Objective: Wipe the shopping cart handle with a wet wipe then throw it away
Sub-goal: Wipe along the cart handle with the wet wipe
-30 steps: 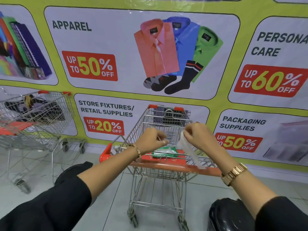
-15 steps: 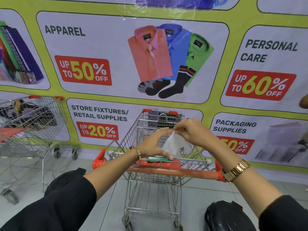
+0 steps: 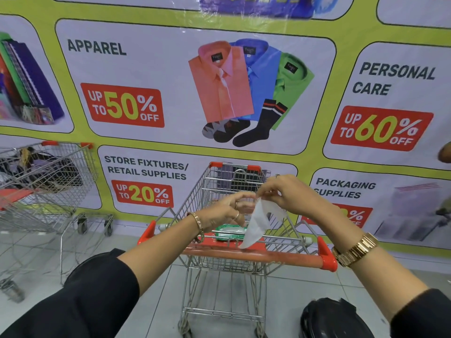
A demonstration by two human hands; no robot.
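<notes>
Fingers of right hand point(image 3: 290, 196) and left hand point(image 3: 229, 211) pinch wet wipe point(image 3: 258, 223) above cart handle point(image 3: 244, 257).

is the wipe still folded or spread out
Partly spread: the wipe hangs loose from the right hand, still creased, above the handle.

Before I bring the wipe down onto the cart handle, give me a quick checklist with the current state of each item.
1. Wipe out of the pack: ok, it hangs free from the right hand.
2. Grip on wipe: ok, right fingertips pinch its top edge; the left hand is beside it, contact cannot tell.
3. Wipe opened flat: not ok, it hangs in a folded strip.
4. Handle clear: ok, nothing rests on the orange bar.
5. Green wipe pack settled: ok, lying on the child seat behind the handle.
6. Bin for disposal: cannot tell; a black object sits at lower right.
</notes>
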